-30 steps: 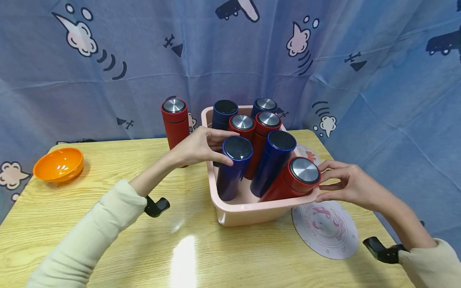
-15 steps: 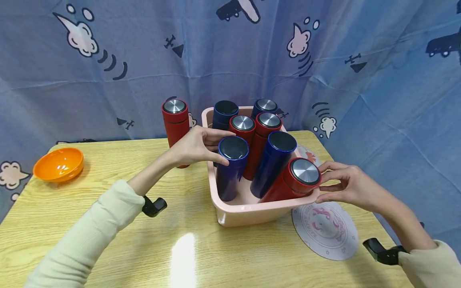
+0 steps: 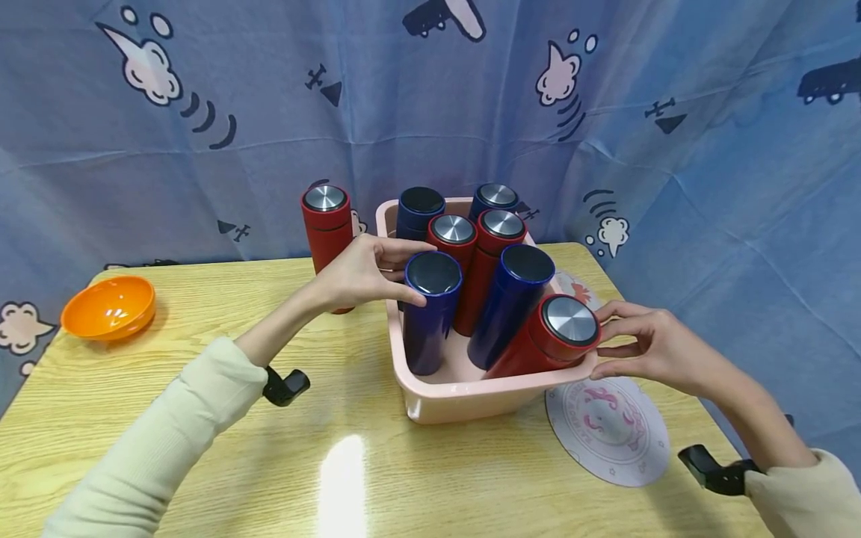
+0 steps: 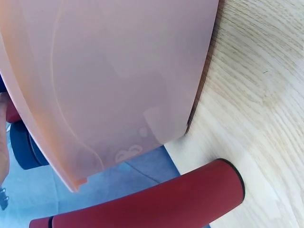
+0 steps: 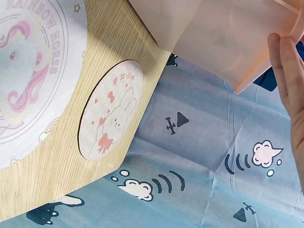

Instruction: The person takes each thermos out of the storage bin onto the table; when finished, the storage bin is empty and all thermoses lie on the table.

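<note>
The left hand [image 3: 359, 273] reaches over the left rim of the pink tub [image 3: 464, 396], its thumb and fingers curled round the cap end of a blue flask [image 3: 430, 310] that stands nearly upright at the tub's near left corner. The right hand [image 3: 642, 344] is at the tub's right rim, thumb below and fingers above, pinching the cap of a red flask [image 3: 548, 336] that leans steeply toward the near right corner with its steel top facing the camera. The two hands are well apart, one on each side of the tub. Between the two held flasks a second blue flask [image 3: 511, 302] tilts against the red one; behind them stand two more red flasks [image 3: 494, 239] with steel tops and two blue ones [image 3: 418, 209] at the back. Outside the tub, just beside its left wall, a lone red flask [image 3: 327, 224] stands upright on the wooden table [image 3: 202, 448]; the left wrist view shows its body [image 4: 156, 202] next to the tub's wall [image 4: 109, 71]. A large round mat [image 3: 608, 430] lies at the tub's near right, and a smaller rabbit coaster [image 5: 111, 116] lies behind it near the table's edge. An orange bowl [image 3: 109, 306] sits at the far left, and a blue printed curtain [image 3: 706, 149] hangs behind.
</note>
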{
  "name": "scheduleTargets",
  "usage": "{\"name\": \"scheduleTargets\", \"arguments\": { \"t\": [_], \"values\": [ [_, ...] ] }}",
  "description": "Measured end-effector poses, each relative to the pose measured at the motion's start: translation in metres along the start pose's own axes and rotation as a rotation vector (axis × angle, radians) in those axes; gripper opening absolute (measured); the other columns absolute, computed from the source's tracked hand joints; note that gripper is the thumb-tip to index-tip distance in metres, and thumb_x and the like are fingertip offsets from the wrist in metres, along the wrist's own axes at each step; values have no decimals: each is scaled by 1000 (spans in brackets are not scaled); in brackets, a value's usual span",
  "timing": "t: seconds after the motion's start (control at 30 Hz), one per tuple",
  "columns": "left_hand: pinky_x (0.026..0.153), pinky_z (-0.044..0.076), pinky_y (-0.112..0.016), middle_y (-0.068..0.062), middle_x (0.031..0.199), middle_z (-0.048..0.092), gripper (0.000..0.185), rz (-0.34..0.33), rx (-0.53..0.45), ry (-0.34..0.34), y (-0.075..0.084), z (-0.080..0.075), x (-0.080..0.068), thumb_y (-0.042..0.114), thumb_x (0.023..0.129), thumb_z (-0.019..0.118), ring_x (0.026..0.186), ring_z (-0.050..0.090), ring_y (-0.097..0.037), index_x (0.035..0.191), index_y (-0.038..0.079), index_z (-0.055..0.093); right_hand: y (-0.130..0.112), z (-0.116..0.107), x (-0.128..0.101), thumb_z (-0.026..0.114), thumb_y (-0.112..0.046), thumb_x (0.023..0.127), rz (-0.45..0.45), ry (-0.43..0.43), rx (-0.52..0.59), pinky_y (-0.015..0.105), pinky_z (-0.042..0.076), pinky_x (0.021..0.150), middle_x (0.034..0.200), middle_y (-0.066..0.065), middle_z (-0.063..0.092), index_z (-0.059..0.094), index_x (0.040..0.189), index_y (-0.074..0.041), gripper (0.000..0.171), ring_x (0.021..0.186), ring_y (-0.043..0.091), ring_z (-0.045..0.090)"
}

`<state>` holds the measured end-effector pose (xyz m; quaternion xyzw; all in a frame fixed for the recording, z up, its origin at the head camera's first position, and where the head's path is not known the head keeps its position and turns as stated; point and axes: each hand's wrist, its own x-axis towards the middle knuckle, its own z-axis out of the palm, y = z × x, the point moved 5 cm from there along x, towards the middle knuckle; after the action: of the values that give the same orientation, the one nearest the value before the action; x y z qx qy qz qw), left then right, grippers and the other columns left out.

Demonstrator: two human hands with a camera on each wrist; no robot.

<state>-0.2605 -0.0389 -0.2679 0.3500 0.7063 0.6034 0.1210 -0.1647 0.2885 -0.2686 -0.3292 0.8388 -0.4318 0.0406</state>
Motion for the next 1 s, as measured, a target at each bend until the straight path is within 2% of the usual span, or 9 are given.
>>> {"name": "scheduleTargets", "arguments": {
  "t": [0.27,0.57,0.8,0.9,1.0],
  "values": [
    [91,52,-33,-10,117,67,63,44,26,33,22,-8,-1,0,71,83,111,63,-19,129,2,60,-2,0,1,78,17,66,-8,0,2,28,57,74,108,-3,58,73,96,-1,35,103,2,58],
    [86,54,-33,-5,114,69,61,43,67,78,47,-12,-1,3,71,83,106,64,-16,129,4,61,-1,-1,0,78,16,66,3,2,-15,27,57,73,107,-4,58,73,95,-2,35,102,1,57],
    [75,54,-29,-6,106,72,57,21,31,101,66,-16,-1,2,72,82,92,68,-21,126,8,63,0,-1,0,78,16,67,10,2,-13,27,57,74,107,-5,58,73,96,-1,34,102,1,58],
    [73,55,-28,-8,103,72,58,17,20,109,75,-19,-1,0,72,82,90,68,-22,126,7,63,0,-1,0,77,16,68,12,-3,-5,27,57,74,108,-5,58,73,96,-1,33,102,1,58],
    [78,56,-31,-10,105,71,59,20,-6,111,85,-22,-1,-2,73,80,95,68,-23,128,5,61,-1,0,0,77,16,68,7,-3,0,27,57,74,108,-4,58,73,96,-1,34,102,1,58]
  ]
}}
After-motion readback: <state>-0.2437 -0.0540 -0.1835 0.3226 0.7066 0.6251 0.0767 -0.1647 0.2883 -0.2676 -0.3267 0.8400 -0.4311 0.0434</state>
